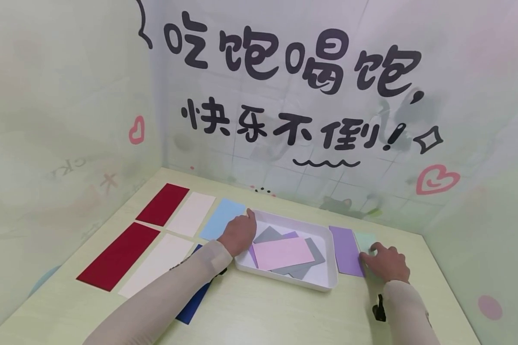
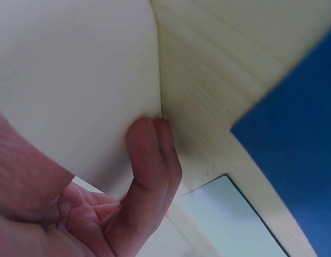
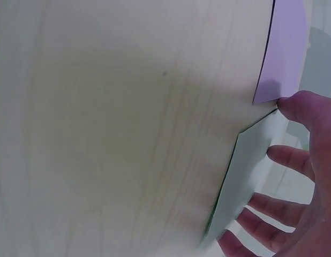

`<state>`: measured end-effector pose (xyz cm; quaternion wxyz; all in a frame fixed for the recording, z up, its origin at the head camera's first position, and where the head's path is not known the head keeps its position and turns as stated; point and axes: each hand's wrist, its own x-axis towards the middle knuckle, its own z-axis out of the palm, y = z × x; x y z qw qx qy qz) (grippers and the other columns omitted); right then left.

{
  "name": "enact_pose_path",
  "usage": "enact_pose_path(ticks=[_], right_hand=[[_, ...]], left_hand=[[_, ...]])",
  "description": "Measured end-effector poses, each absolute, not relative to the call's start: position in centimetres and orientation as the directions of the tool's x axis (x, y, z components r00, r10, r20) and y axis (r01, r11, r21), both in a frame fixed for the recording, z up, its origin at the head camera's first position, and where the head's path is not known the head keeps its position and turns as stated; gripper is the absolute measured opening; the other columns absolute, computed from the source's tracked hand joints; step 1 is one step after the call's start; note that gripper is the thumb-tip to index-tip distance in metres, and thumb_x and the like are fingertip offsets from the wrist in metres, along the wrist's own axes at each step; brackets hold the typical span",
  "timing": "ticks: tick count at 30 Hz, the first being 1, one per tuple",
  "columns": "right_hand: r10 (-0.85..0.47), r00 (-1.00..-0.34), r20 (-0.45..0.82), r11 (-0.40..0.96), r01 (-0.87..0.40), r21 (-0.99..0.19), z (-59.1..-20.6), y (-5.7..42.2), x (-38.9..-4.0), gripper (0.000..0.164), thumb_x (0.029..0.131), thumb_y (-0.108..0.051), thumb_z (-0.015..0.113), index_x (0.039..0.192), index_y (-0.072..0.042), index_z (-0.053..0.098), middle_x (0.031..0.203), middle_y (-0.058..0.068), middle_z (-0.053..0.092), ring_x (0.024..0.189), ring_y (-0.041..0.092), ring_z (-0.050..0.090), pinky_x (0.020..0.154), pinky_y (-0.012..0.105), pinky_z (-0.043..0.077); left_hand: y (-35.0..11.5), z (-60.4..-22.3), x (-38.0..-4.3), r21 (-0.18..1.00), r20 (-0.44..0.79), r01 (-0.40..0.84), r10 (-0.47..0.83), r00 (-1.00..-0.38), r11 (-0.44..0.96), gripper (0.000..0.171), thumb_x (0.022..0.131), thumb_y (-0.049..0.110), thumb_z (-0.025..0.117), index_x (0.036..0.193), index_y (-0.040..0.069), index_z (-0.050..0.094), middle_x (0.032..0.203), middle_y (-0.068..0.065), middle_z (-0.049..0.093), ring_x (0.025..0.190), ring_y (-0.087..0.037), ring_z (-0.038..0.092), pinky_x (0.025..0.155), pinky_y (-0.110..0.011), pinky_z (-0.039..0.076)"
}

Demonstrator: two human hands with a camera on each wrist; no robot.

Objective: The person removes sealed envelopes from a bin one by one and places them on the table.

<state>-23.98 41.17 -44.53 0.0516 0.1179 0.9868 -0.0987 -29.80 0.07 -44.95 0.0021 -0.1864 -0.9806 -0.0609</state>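
Pale desk (image 1: pixel 280 316) spans lower half of head view, wood-grain finish. On it, nr ctr, sits a shallow white tray (image 1: pixel 293 221): rectangular, rounded corners, low walls, set at a slight angle. Loose cards overlap inside: pink card (image 1: pixel 283 254) on top, grey cards (image 1: pixel 317 255) & purple bits (image 1: pixel 291 235) poking out underneath. Lower left of frame: dark red cards (image 1: pixel 162 204), one above the other, then pale cards (image 1: pixel 192 214) likewise. Light blue card (image 1: pixel 223 218) is just beside tray's upper L; dark blue card (image 1: pixel 194 306) is lower, partly under the L sleeve (image 1: pixel 155 297). Right of ctr: purple card (image 1: pixel 347 251) flat on desk just beside tray, then mint card (image 1: pixel 365 238), also flat, partly hidden by R hand (image 1: pixel 387 263).

Head view alone has the backdrop (image 1: pixel 259 86) w/ big dark lettering, upper frame, plus tray contents. L wrist view gives tray's wall close up, upper left, w/ dark blue at right edge. R wrist view, right side, shows more of mint's long edge & a small gap to purple.

L hand (image 1: pixel 239 233): fingers (image 2: pixel 147 160) bent round tray's left side, tips on its wall, gripping it. R hand: fingers (image 3: pixel 288 158) spread, loosely bent, tips along mint's far edge, thumb by the corner nr purple; can't tell how hard they press.
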Motion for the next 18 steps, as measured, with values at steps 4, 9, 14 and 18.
enact_pose_path(ticks=[4,9,14,18], right_hand=[[0.228,-0.967,-0.111,0.952,0.245,-0.185,-44.4,40.9,-23.9,0.060,0.094,-0.050,0.051,0.132,-0.003,0.052,0.120,0.036,0.044,0.106,0.057,0.043,0.071,0.063,0.045],[0.179,-0.984,-0.021,0.970,0.180,-0.166,-43.9,39.6,-24.4,0.053,0.097,-0.044,0.050,0.130,-0.003,0.055,0.130,0.034,0.043,0.111,0.056,0.041,0.073,0.064,0.045],[0.086,-0.988,0.125,0.985,0.065,-0.159,-42.8,36.6,-25.5,0.043,0.096,-0.038,0.052,0.125,-0.007,0.061,0.130,0.026,0.049,0.112,0.049,0.045,0.070,0.059,0.048],[0.006,-0.974,0.226,0.988,-0.029,-0.150,-41.9,33.6,-26.3,0.037,0.094,-0.033,0.055,0.121,-0.009,0.064,0.125,0.020,0.054,0.112,0.043,0.048,0.076,0.057,0.048]], left_hand=[[0.2,-45.0,-29.8,0.104,0.017,0.364,0.364,-0.931,0.926,0.052,0.102,0.008,0.051,0.144,-0.017,0.032,0.075,-0.014,0.059,0.064,-0.016,0.056,0.068,-0.033,0.056],[0.2,-45.0,-29.8,0.101,0.009,0.364,0.365,-0.931,0.926,0.053,0.102,0.008,0.052,0.144,-0.017,0.031,0.077,-0.015,0.060,0.065,-0.017,0.058,0.067,-0.033,0.056],[0.2,-44.9,-29.8,0.105,0.013,0.362,0.363,-0.932,0.926,0.053,0.102,0.009,0.052,0.144,-0.017,0.032,0.080,-0.016,0.062,0.070,-0.019,0.061,0.072,-0.035,0.056],[0.1,-44.8,-29.7,0.091,0.015,0.367,0.367,-0.930,0.926,0.053,0.102,0.009,0.052,0.144,-0.017,0.032,0.081,-0.017,0.062,0.071,-0.019,0.061,0.074,-0.035,0.056]])
